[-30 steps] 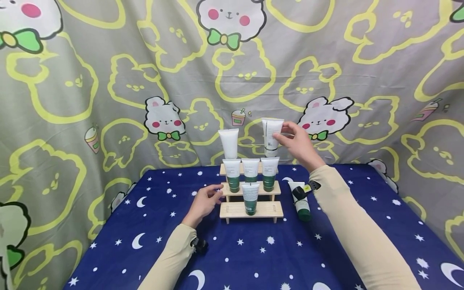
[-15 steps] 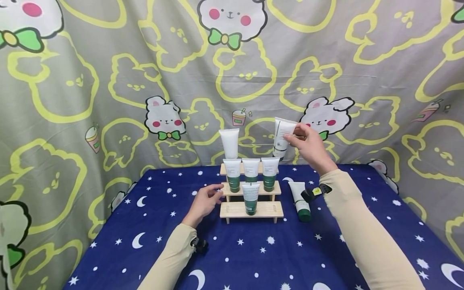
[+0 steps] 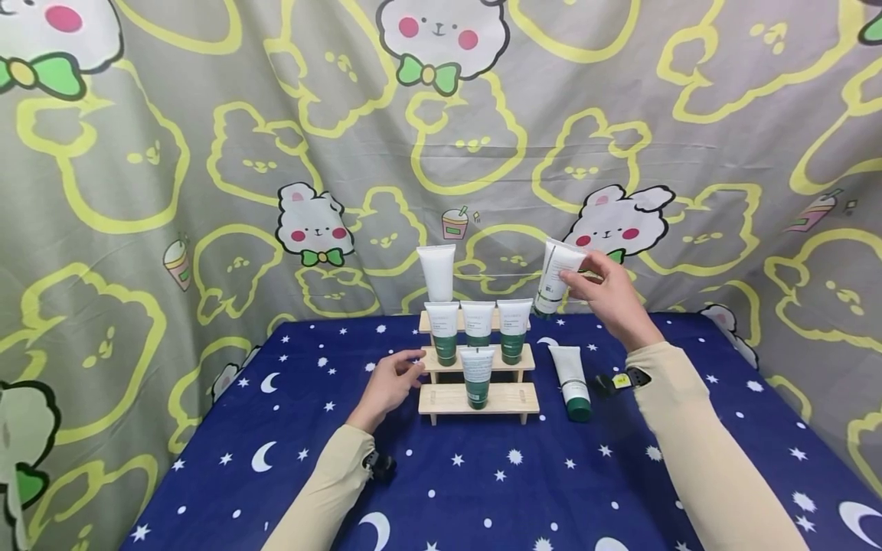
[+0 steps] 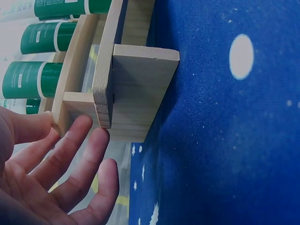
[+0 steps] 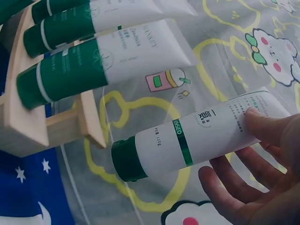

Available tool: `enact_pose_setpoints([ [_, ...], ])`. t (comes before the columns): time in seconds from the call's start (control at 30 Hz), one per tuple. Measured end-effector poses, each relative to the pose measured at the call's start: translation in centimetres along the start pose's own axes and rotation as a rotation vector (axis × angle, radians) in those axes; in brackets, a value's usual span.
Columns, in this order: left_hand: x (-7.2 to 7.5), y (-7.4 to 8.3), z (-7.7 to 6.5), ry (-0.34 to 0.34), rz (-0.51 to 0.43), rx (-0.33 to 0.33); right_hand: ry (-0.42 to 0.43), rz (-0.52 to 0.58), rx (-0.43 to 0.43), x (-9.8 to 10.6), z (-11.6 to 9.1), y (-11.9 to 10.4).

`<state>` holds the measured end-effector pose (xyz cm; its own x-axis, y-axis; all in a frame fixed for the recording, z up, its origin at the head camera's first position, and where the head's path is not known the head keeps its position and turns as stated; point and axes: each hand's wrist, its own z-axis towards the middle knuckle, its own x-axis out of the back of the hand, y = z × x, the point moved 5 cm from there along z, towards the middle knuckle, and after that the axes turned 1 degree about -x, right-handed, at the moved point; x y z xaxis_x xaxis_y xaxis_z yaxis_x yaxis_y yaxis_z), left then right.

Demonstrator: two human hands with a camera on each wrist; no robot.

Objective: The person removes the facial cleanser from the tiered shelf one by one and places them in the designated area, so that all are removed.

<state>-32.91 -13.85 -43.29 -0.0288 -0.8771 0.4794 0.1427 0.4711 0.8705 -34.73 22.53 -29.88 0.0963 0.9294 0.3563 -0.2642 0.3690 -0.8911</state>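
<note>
In the head view my right hand [image 3: 609,295] pinches a white squeeze tube [image 3: 556,277] near its flat crimped end. The tube tilts, its green cap [image 5: 126,159] downward, clear of the stand's right side. My left hand [image 3: 391,386] is at the left end of a three-tier wooden stand [image 3: 441,396]. In the left wrist view its thumb and a finger lie on either side of the middle tier's end. A plain white tube [image 3: 436,273] stands on the top tier. Several green-and-white tubes [image 3: 512,329] stand on the middle tier, with one more tube [image 3: 476,376] on the bottom tier.
Another white tube [image 3: 571,383] with a green cap lies on the table to the right of the stand. A dark blue cloth [image 3: 468,490] with moons and stars covers the table. Behind hangs a grey cartoon curtain [image 3: 386,153].
My right hand has moved right, then lower, taking the white tube away from above the stand's top right. The tube has tilted. My left hand stays in place.
</note>
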Motion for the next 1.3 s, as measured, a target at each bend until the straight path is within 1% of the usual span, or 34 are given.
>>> enact_pose_setpoints([
  [0.17, -0.1, 0.0, 0.0, -0.006, 0.009, 0.011, 0.000, 0.009, -0.013, 0.5, -0.7, 1.4],
  [0.57, -0.1, -0.3, 0.1, -0.001, 0.005, 0.006, 0.035, 0.013, -0.090, 1.8, -2.1, 5.0],
  [0.8, -0.1, -0.3, 0.1, 0.001, -0.005, -0.002, 0.056, 0.000, -0.103, 2.5, -2.8, 6.4],
  [1.07, -0.1, -0.3, 0.1, 0.004, -0.005, -0.004, 0.084, 0.061, -0.107, 2.8, -3.6, 7.8],
  [1.3, -0.1, -0.2, 0.0, 0.005, -0.007, -0.006, 0.097, 0.071, -0.133, 3.0, -4.2, 9.1],
])
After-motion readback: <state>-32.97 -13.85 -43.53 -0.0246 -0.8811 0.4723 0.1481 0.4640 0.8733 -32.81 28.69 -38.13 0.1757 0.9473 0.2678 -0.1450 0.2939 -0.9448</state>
